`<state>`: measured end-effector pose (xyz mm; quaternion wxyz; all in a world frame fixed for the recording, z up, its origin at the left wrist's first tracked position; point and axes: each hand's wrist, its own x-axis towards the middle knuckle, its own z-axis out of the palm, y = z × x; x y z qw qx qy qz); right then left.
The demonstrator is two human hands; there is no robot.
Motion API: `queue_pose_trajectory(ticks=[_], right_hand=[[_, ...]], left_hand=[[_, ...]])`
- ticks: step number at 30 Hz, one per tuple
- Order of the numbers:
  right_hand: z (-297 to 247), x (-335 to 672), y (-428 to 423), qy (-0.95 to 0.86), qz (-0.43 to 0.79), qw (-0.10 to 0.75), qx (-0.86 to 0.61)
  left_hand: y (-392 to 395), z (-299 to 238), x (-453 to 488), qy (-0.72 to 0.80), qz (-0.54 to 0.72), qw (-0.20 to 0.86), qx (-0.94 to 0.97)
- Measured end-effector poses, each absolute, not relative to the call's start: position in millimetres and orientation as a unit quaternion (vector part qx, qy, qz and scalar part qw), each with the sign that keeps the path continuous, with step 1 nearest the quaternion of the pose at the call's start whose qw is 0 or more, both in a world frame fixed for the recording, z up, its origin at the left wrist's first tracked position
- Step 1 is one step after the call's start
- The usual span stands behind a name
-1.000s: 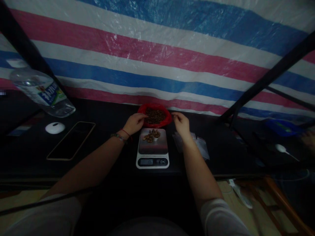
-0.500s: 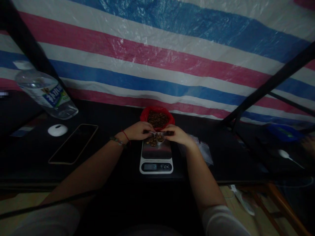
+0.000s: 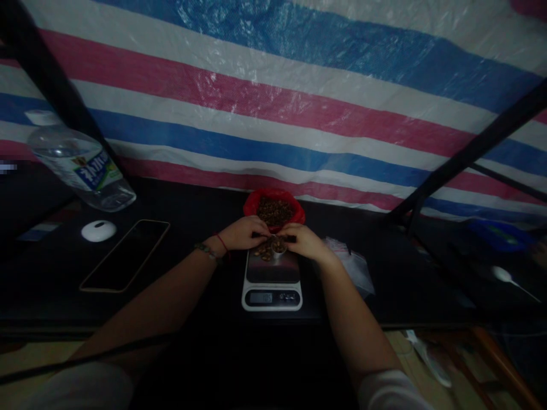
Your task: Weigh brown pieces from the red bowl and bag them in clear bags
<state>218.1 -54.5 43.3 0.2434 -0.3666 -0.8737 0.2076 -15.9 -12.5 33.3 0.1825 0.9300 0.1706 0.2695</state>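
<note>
Work at a scale, seen from the head. Largest, we note the striped sheet [image 3: 273,108], filling the upper part of the frame behind the dark table [image 3: 397,273]. At lower centre stands the scale [image 3: 273,275], its long axis running up and down the frame, its lit display toward the lower edge. Directly above it in the frame, just beyond its far edge, sits the red bag [image 3: 251,204], open and full of small brown pieces.

The left hand [image 3: 244,232] enters from the lower left and the right hand [image 3: 306,243] from the lower right. Both have their fingers drawn in narrowly, and their tips almost meet over the far end of the scale, between bag and cup. We cannot tell whether anything is pinched there; the light is too dim.

The cup [image 3: 277,255], small and round, with no long axis we can make out, stands on the scale at the centre of the frame and contains some pieces. We judge the governing relation to be this: the cup lies just below the fingertips in the frame, nearer the right hand, whose fingers are close beside its rim; whether they touch it we cannot tell. Smallest, the loose pieces [image 3: 262,253] lie to the cup's left, nearer the left hand.
</note>
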Motion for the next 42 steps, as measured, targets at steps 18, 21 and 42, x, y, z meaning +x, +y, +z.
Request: queue_pose_trajectory(ticks=[18, 21, 42], right_hand=[[46, 214, -54, -0.898, 0.118, 0.17, -0.387], [44, 213, -54, -0.893, 0.108, 0.172, -0.403], [59, 236, -44, -0.777, 0.061, 0.284, -0.559]], left_hand=[[-10, 22, -12, 0.169, 0.299, 0.199, 0.918], [-9, 22, -13, 0.189, 0.317, 0.198, 0.908], [-2, 18, -17, 0.333, 0.371, 0.162, 0.852]])
